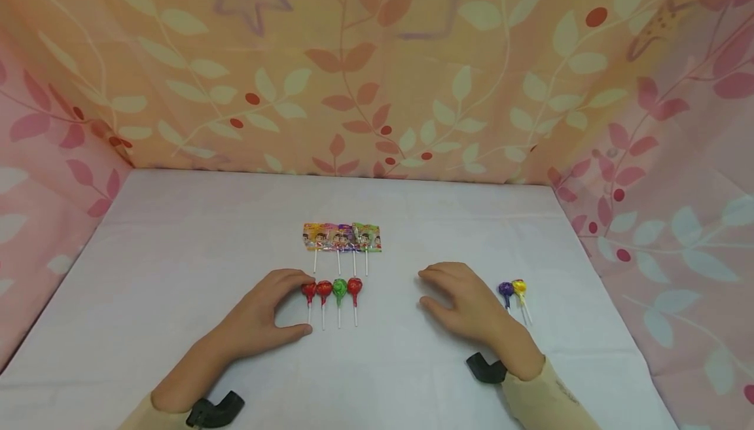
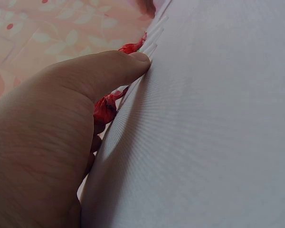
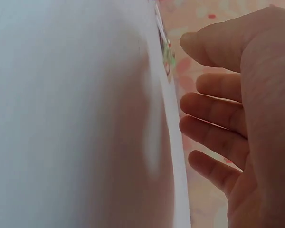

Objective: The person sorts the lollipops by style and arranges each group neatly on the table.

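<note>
My left hand [image 1: 259,315] rests at the left end of a row of lollipops, its fingertips right at the head of the leftmost red lollipop [image 1: 309,292]. The thumb [image 2: 118,69] is stretched out near the stick ends. Beside that one lie a second red lollipop [image 1: 324,290], a green lollipop [image 1: 340,290] and another red lollipop [image 1: 355,289]. My right hand [image 1: 471,302] hovers over the cloth with loosely bent fingers and nothing in it. It is left of a purple lollipop [image 1: 506,291] and a yellow lollipop [image 1: 520,288].
Behind the row, several flat lollipops in printed wrappers [image 1: 341,237] lie side by side, sticks toward me. A white cloth [image 1: 235,214] covers the table. Patterned curtains [image 1: 353,89] hang at the back and both sides.
</note>
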The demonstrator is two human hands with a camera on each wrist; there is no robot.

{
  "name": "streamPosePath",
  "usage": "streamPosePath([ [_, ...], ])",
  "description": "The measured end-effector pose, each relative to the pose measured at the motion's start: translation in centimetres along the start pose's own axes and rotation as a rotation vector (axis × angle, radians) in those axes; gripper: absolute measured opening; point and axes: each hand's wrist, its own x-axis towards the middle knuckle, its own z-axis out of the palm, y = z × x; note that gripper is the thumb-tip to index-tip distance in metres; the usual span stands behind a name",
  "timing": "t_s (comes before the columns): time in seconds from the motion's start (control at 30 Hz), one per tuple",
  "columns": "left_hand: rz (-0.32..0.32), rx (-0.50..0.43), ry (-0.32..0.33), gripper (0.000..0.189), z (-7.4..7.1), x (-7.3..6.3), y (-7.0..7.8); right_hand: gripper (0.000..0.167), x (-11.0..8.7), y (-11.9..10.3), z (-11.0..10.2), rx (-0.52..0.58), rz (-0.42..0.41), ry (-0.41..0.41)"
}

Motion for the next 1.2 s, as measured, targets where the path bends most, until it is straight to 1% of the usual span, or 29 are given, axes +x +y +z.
streamPosePath([
  [0.2, -0.016, 0.008, -0.006, 0.082, 0.0, 0.0, 0.1, 0.044, -1.6, 1.3, -1.0, -0.020, 0.045, 0.023],
  [0.37, -0.001, 0.020, 0.005, 0.080, 0.0, 0.0, 0.0, 0.042, -3.0, 2.4, -2.1, -0.050, 0.085, 0.057],
  [0.63, -0.004, 0.007, 0.002, 0.082, 0.0, 0.0, 0.0, 0.042, -4.3, 3.9, -4.1, -0.111, 0.083, 0.100],
  [0.97, 0.003, 0.012, 0.010, 0.082, 0.0, 0.1, 0.2, 0.044, -5.4, 5.3, -5.7, -0.099, 0.131, 0.088],
  [1.2, 0.001, 0.021, 0.006, 0.081, 0.0, 0.1, 0.1, 0.045, -6.5, 6.2, -6.5, -0.086, 0.220, 0.040],
])
